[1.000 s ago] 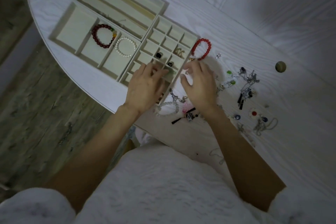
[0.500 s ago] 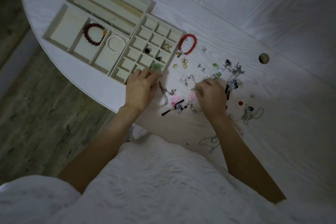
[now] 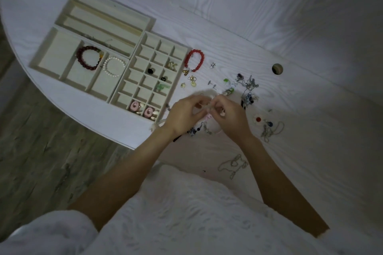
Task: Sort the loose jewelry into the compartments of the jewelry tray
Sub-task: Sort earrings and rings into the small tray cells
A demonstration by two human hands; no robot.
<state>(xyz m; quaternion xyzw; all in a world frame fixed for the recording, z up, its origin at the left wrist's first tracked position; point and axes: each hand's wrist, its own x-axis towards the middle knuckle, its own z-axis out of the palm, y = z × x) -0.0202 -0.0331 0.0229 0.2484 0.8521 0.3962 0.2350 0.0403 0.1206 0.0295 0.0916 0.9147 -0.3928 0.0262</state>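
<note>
White wood-grain table [image 3: 269, 16] under dim light. I noted the cream jewelry tray [image 3: 145, 37] at its left edge. Dark red bead bracelet [image 3: 89, 58] and pearl bracelet [image 3: 114, 67] lay in adjoining large compartments; pink earrings [image 3: 143, 108] sat in the nearest small cells, a green piece [image 3: 162, 87] two cells beyond. Red bracelet [image 3: 194, 60] lay on the table just beside the tray. Left hand [image 3: 183, 115] and right hand [image 3: 232, 115] met fingertip to fingertip, fingers curled, pinching something small and pale; I could not identify it. Loose chains [image 3: 247, 87] lay scattered nearby.

Loose jewelry [image 3: 246, 87] (scattered) crowds tray's [image 3: 165, 97] right.
</note>
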